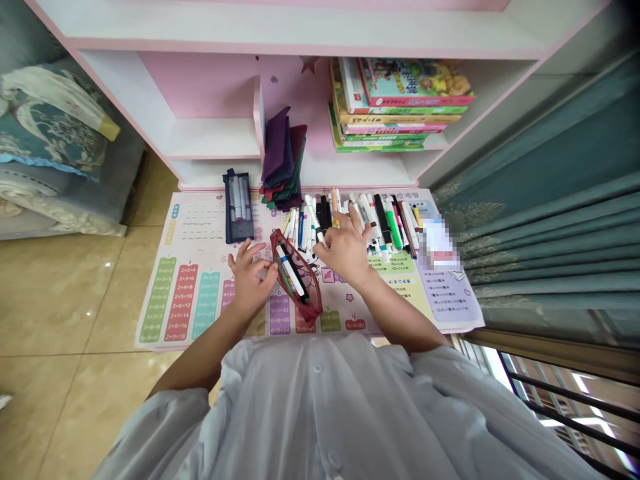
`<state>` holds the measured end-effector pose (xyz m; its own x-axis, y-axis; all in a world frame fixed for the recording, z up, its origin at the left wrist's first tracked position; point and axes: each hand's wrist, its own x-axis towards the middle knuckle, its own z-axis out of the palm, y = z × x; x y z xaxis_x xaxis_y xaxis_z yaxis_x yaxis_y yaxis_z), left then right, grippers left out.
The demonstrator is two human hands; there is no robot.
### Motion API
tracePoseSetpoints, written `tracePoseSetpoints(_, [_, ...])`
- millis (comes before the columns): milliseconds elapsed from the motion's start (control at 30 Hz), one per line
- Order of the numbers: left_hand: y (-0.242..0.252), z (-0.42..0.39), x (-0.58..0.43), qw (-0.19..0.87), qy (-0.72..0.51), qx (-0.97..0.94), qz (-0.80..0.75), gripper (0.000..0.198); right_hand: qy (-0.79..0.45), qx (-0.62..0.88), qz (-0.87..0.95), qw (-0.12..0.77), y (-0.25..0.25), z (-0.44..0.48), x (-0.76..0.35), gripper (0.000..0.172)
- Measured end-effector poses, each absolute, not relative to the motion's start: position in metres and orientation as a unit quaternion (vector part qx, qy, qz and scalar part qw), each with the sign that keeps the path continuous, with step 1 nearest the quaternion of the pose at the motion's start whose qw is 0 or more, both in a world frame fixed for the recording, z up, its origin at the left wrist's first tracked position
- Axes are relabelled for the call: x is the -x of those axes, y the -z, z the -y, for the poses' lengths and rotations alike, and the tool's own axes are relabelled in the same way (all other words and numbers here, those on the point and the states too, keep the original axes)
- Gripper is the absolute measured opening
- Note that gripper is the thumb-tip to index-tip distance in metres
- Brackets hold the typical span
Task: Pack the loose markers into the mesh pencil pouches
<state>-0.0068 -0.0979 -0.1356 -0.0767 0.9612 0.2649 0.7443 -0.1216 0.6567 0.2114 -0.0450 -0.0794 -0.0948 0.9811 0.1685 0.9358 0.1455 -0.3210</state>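
Note:
A red mesh pencil pouch lies open on the printed multiplication-table mat, with several markers inside it. My left hand is at its left side, fingertips pinching the pouch's rim. My right hand spreads its fingers over a row of loose markers, and its thumb touches a white marker. Whether that marker is gripped is hard to tell. A navy case holding several pens lies open at the mat's far left.
A stack of dark fabric pouches and several books sit on the pink-and-white shelf unit behind the mat. A blurred patch covers the mat's right side. Teal curtains hang to the right; a tiled floor lies left.

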Motion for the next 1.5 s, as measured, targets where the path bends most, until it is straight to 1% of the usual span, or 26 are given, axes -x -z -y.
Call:
tracePoseSetpoints(67, [0.136, 0.098, 0.007, 0.155, -0.349, -0.661, -0.646, 0.025, -0.092, 0.614, 0.756, 0.209, 0.075, 0.066, -0.212, 0.018])
tracePoseSetpoints(133, [0.136, 0.098, 0.007, 0.156, -0.347, -0.662, -0.646, 0.025, -0.116, 0.584, 0.772, 0.220, 0.072, 0.084, -0.212, 0.019])
tracePoseSetpoints(300, [0.136, 0.098, 0.007, 0.156, -0.349, -0.664, -0.642, 0.025, -0.178, 0.538, 0.800, 0.196, 0.072, 0.114, -0.211, 0.014])
tracePoseSetpoints(467, [0.135, 0.098, 0.006, 0.154, -0.355, -0.659, -0.646, 0.025, -0.209, 0.523, 0.810, 0.165, 0.079, 0.118, -0.204, 0.012])
tracePoseSetpoints(767, [0.132, 0.098, 0.006, 0.155, -0.344, -0.659, -0.651, 0.025, -0.200, 0.545, 0.805, 0.121, 0.085, 0.110, -0.194, 0.011])
tracePoseSetpoints(1000, [0.133, 0.097, 0.006, 0.151, -0.338, -0.662, -0.652, 0.025, -0.184, 0.542, 0.816, 0.078, 0.093, 0.107, -0.193, 0.016])
tracePoseSetpoints(1333, [0.133, 0.097, 0.005, 0.154, -0.344, -0.661, -0.649, 0.025, -0.181, 0.548, 0.814, 0.064, 0.095, 0.107, -0.194, 0.019])
tracePoseSetpoints(1500, [0.133, 0.097, 0.006, 0.151, -0.341, -0.663, -0.649, 0.025, -0.175, 0.556, 0.809, 0.071, 0.094, 0.107, -0.195, 0.022])
